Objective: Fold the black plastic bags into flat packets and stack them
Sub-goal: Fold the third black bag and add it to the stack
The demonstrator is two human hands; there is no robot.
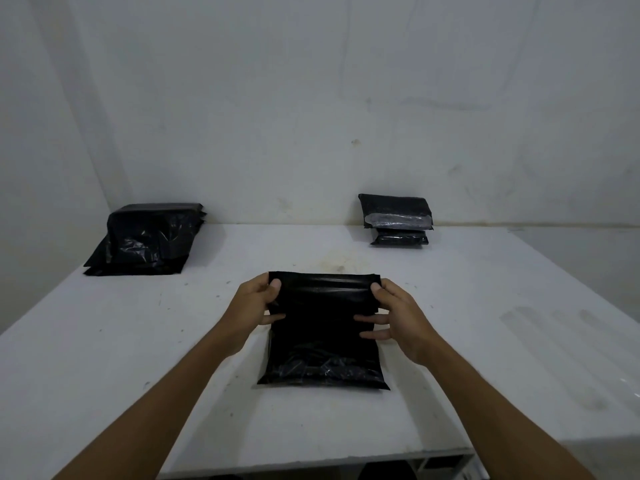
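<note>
A black bag [323, 327] lies flat on the white table [138, 341], near the front edge and about midway across. Its far edge is lifted off the surface and curled over toward the person. The left hand [256, 306] pinches the far left corner, thumb on top and fingers curled beneath; its grip is clamped on the bag. The right hand [398, 313] pinches the far right corner the same way, with two fingers stretched across the bag's top face.

At the back left of the table, against the wall [311, 98], sits a loose pile [149, 237] of black bags, the top ones draped over those below. At the back right, also close to the wall, stands a stack [396, 220] of folded black packets; a pale grey strip shows on the upper packet. Both lie well apart from the hands, and nothing stands between them and the bag.

The table top bears small dark specks and a brownish stain [336, 263] just beyond the bag. No writing or label can be read on anything.
</note>
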